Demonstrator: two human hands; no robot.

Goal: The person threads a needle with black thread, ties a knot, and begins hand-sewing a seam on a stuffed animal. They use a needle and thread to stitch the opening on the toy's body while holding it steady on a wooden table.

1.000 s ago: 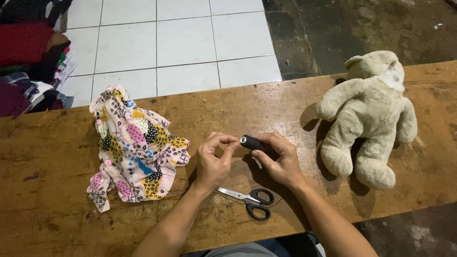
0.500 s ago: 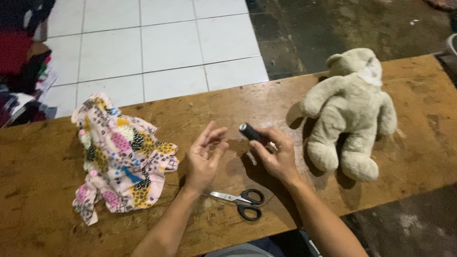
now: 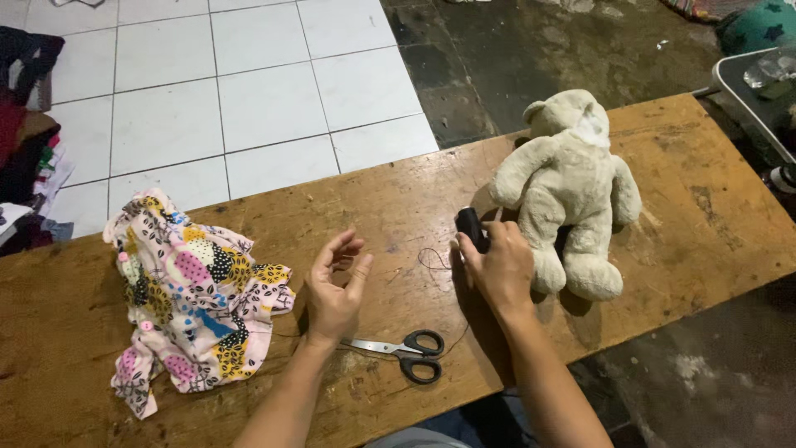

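A head-worn camera looks down at a worn wooden bench (image 3: pixel 99 332) that runs across the frame, with white floor tiles (image 3: pixel 249 91) above it at upper left and dark concrete at upper right.

Right of centre, the right hand (image 3: pixel 497 270) closes around a black thread spool (image 3: pixel 471 226), which stands up out of the fist, its top end clear of the fingers. A thin dark thread (image 3: pixel 431 259) loops loosely on the wood just left of the spool.

Left of centre, the left hand (image 3: pixel 334 286) is open and holds nothing, palm turned toward the right, fingers loosely curled upward, its heel resting near the bench surface.

Between the two wrists, toward the lower edge, lie scissors (image 3: pixel 402 355) with black handles, blades shut and pointing left.

A cream plush bear (image 3: pixel 568 178) lies at right of centre, head toward the top of the frame, just beside the right hand's knuckles.

At left lies a crumpled patterned cloth (image 3: pixel 186 294), pink, yellow and black. A pile of clothes (image 3: pixel 21 166) sits at the far left edge, on the floor.
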